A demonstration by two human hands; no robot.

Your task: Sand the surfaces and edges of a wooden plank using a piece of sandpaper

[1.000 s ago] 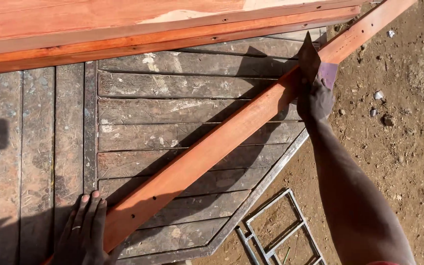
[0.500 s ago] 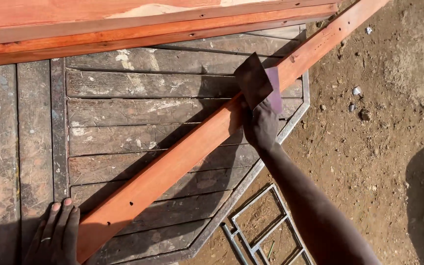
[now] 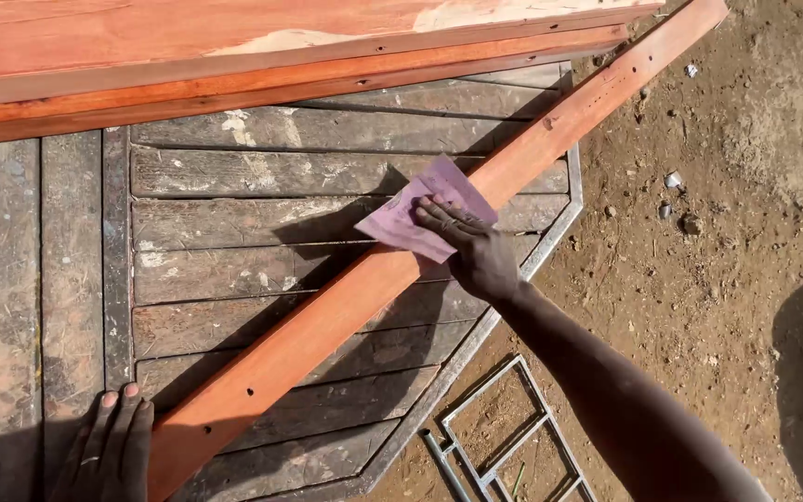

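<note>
The right hand (image 3: 476, 253) had slid its purple sandpaper (image 3: 425, 218) down the reddish plank (image 3: 327, 316), fingers spread flat; the left hand (image 3: 109, 446) pressed beside the plank's lower end

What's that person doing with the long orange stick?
The person presses a purple sheet of sandpaper onto a long reddish wooden bar with the right hand. The left hand rests flat at the bar's near end. The bar lies slantwise across a worn grey wooden platform, with bare dirt ground alongside.
</note>
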